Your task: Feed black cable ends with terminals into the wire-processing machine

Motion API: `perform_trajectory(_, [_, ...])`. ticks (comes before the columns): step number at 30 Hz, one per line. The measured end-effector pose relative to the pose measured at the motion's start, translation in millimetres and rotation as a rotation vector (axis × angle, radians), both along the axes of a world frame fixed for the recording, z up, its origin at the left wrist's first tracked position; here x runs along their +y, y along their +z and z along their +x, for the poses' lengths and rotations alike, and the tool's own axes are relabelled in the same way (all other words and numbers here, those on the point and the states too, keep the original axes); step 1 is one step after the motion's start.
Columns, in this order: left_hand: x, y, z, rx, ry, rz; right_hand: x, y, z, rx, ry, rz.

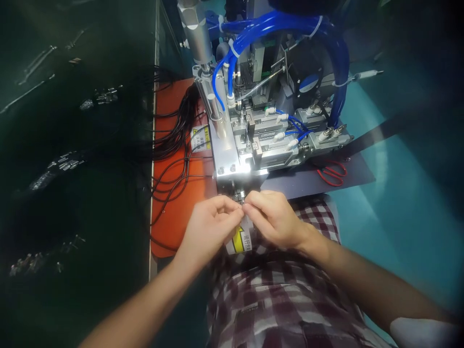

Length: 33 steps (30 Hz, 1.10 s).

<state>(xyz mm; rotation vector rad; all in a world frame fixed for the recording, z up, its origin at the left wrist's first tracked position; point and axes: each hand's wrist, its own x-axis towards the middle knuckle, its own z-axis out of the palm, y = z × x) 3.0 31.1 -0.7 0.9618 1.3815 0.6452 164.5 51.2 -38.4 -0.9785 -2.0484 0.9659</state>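
My left hand (pixel 213 224) and my right hand (pixel 273 217) meet fingertip to fingertip at the near end of a metal machine (pixel 232 150). Each pinches with thumb and index finger; what lies between the fingertips is too small to name. Just beyond them sits a small metal fixture (pixel 239 195) in the machine's front. A white label (pixel 247 241) with a yellow arrow shows below the fingers. Blue air tubes (pixel 290 21) arch over the machine, and white fittings join them to small cylinders (pixel 275 159).
Black cables (pixel 181 125) spread across the orange board (pixel 174 208) at left. Red-handled scissors (pixel 333 174) lie on the dark plate at right. Metal parts (pixel 63 164) are scattered over the dark green surface at far left. Checked cloth (pixel 282 299) covers my lap.
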Motion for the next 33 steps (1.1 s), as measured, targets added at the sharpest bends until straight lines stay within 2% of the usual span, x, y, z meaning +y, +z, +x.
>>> perform_trajectory(2, [-2, -2.2, 1, 0.121, -0.049, 0.143, -4, -5.3, -2, 0.105, -0.066, -0.14])
perform_trajectory(5, [-5, -8.3, 2, 0.416, -0.142, 0.549, -9, -13.0, -6, 0.276, -0.194, -0.376])
perform_trajectory(7, [-5, -13.4, 0, 0.541, -0.216, 0.765, -7, -16.6, -8, 0.346, -0.243, -0.452])
perform_trajectory(9, [-1, -18.2, -5, 0.614, -0.286, 0.878, -3, -18.8, -12, 0.383, -0.262, -0.491])
perform_trajectory(16, [15, -30.6, -18, 0.758, -0.428, 0.981, 9, -27.6, -23, 0.412, -0.338, -0.506])
perform_trajectory(26, [16, -35.4, -23, 0.746, -0.427, 1.04, 10, -35.0, -18, 0.315, -0.292, -0.4])
perform_trajectory(33, [18, -32.6, -24, 0.777, -0.478, 1.028, 10, -38.8, -16, 0.238, -0.287, -0.377])
